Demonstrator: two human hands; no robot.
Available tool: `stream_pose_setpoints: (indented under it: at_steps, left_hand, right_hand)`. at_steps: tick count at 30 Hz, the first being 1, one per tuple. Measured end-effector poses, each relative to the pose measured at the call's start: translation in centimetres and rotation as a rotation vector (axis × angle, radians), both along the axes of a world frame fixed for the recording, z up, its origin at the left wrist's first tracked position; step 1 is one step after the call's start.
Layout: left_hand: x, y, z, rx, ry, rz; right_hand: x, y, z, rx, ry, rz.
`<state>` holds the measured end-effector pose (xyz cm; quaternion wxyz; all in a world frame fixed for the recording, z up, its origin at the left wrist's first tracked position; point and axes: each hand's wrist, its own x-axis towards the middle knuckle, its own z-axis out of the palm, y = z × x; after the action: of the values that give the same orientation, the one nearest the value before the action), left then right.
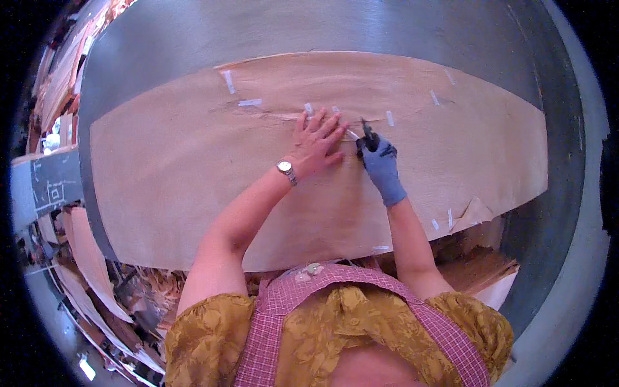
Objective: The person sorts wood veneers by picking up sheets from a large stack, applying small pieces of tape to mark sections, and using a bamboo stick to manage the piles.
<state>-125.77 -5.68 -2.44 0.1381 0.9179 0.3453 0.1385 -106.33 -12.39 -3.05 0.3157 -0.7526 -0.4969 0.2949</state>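
A large tan sheet of wood veneer lies on a grey table, with several short white tape strips stuck on it. My left hand, bare, with a watch on its wrist, rests flat with spread fingers on the sheet. Its fingertips reach a wrinkled, split line near two tape strips. My right hand wears a blue-grey glove with dark fingertips. It is closed on a small dark hand tool, just right of my left fingers. A narrow white strip shows beside the tool; its exact kind is unclear.
The grey tabletop extends beyond the sheet's far edge. A torn flap sticks up at the near right edge. Stacked veneer lies below that edge, and more veneer sheets stand at the left. A grey beam meets the table's left side.
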Motion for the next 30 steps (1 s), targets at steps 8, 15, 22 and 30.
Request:
stream_pose_setpoints:
  at_steps: [8, 15, 22, 30]
  left_hand:
    - [6.5, 1.2, 2.3, -0.04, 0.087, 0.067]
    - [18.7, 1.5, -1.6, -0.003, -0.17, -0.146]
    - [18.4, 2.3, -0.4, 0.023, -0.064, -0.145]
    - [19.5, 2.6, -0.3, -0.035, -0.001, -0.14]
  right_hand:
    - [12.5, 2.7, 1.6, -0.06, 0.449, -0.269]
    - [14.3, 2.5, -3.9, 0.05, 0.195, -0.214]
    - [24.2, 3.5, 1.3, 0.047, -0.485, -0.005]
    - [56.3, 2.7, 1.4, 0.043, 0.244, -0.632]
